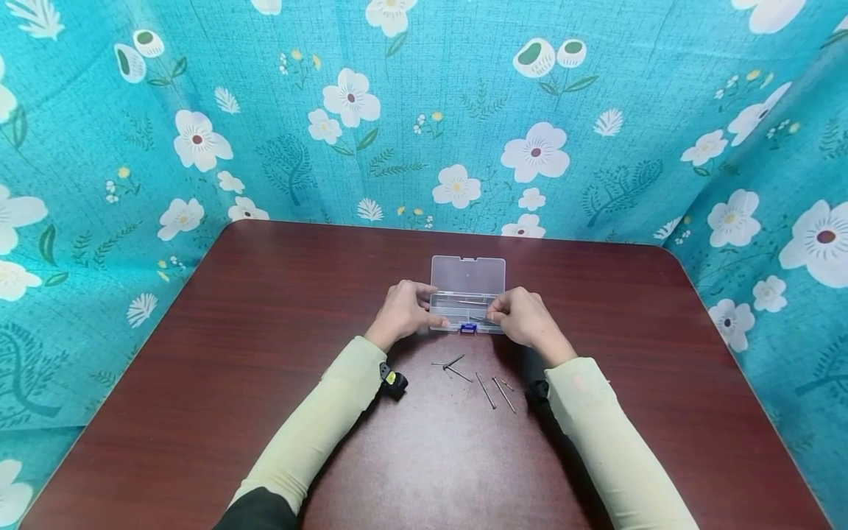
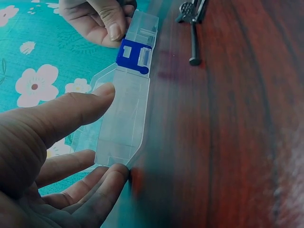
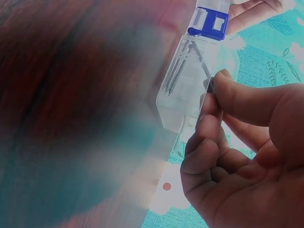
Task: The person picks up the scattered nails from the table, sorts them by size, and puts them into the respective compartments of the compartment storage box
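Observation:
A clear plastic box with a blue latch stands with its lid raised. My left hand grips the box's left end, thumb on the front edge and fingers round the end. At the right end, my right hand pinches a small dark metal piece between thumb and index finger, at the box's rim. Several nails show through the box wall in the right wrist view. More loose nails lie on the table in front of the box.
The dark red-brown table extends around the box. Behind it and along both sides hangs a blue flowered curtain. Crossed nails form a small cluster left of the other loose ones.

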`<action>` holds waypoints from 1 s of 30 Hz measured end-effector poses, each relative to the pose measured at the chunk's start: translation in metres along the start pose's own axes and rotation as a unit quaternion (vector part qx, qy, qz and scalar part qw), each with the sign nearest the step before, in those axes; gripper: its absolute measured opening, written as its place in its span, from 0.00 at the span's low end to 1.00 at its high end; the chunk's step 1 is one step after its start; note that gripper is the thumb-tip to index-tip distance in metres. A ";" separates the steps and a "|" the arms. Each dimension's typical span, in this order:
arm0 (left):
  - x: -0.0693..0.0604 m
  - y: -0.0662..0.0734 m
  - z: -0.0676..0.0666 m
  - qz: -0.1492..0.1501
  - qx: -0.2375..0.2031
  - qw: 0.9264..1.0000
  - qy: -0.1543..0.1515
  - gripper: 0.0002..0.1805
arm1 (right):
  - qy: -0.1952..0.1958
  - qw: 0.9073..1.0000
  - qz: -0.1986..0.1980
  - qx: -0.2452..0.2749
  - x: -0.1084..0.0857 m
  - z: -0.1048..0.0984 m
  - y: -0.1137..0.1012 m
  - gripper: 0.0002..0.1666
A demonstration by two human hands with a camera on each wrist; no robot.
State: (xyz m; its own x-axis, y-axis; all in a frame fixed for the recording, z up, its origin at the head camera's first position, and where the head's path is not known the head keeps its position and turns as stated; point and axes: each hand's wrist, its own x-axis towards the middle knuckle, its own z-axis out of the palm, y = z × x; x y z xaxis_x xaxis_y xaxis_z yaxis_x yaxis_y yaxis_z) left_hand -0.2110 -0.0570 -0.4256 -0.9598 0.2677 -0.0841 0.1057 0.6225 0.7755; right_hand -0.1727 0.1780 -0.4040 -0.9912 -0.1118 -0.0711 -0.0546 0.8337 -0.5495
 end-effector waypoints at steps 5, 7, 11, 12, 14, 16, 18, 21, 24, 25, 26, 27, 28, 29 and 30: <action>0.000 0.000 0.000 0.004 -0.002 1.000 0.001 0.38 | 0.016 1.000 -0.001 0.015 -0.002 -0.001 0.001 0.07; 0.001 0.000 0.001 0.007 -0.003 1.000 0.001 0.38 | 0.021 1.000 -0.001 0.022 -0.004 -0.002 0.000 0.07; 0.001 -0.001 0.001 0.010 -0.001 1.000 0.002 0.38 | 0.020 0.999 0.000 0.044 -0.007 -0.002 -0.002 0.06; 0.001 -0.001 0.001 0.011 -0.001 1.000 0.002 0.38 | 0.018 0.999 0.000 0.049 -0.008 -0.001 -0.002 0.06; 0.001 -0.001 0.001 0.010 -0.001 1.000 0.002 0.38 | 0.015 0.998 0.000 0.059 -0.011 0.000 -0.003 0.05; 0.001 -0.001 0.001 0.009 0.001 1.000 0.001 0.38 | 0.012 0.998 -0.002 0.065 -0.013 0.000 -0.004 0.05; 0.001 0.000 0.001 0.009 0.004 1.000 0.002 0.38 | 0.011 0.998 -0.006 0.064 -0.015 0.001 -0.004 0.05; 0.001 0.000 0.001 0.008 0.006 1.000 0.004 0.38 | 0.009 0.998 -0.014 0.061 -0.018 0.003 -0.005 0.05; 0.001 -0.001 0.002 0.009 0.005 1.000 0.006 0.38 | 0.003 0.998 -0.020 0.057 -0.021 0.005 -0.007 0.06; 0.001 -0.001 0.002 0.009 0.004 1.000 0.007 0.38 | 0.001 0.998 -0.022 0.055 -0.021 0.005 -0.008 0.06; 0.001 -0.001 0.002 0.009 0.004 1.000 0.008 0.38 | -0.002 0.998 -0.024 0.054 -0.022 0.006 -0.008 0.06; 0.001 -0.001 0.002 0.009 0.003 1.000 0.007 0.38 | -0.004 0.998 -0.025 0.053 -0.023 0.007 -0.009 0.06; 0.001 -0.002 0.002 0.010 0.002 1.000 0.007 0.38 | -0.008 0.998 -0.026 0.052 -0.024 0.008 -0.010 0.06; 0.001 -0.002 0.002 0.011 0.001 1.000 0.007 0.38 | -0.010 0.998 -0.027 0.051 -0.025 0.009 -0.010 0.06; 0.001 -0.002 0.002 0.010 0.001 1.000 0.006 0.38 | -0.013 0.998 -0.030 0.051 -0.026 0.010 -0.010 0.06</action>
State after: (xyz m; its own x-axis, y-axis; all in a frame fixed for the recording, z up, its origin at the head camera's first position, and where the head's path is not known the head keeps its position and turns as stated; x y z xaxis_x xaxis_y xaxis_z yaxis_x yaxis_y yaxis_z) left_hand -0.2119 -0.0566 -0.4279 -0.9605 0.2716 -0.0603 0.1259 0.6179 0.7761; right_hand -0.1456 0.1668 -0.4046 -0.9831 -0.1740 -0.0563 -0.0991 0.7656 -0.6357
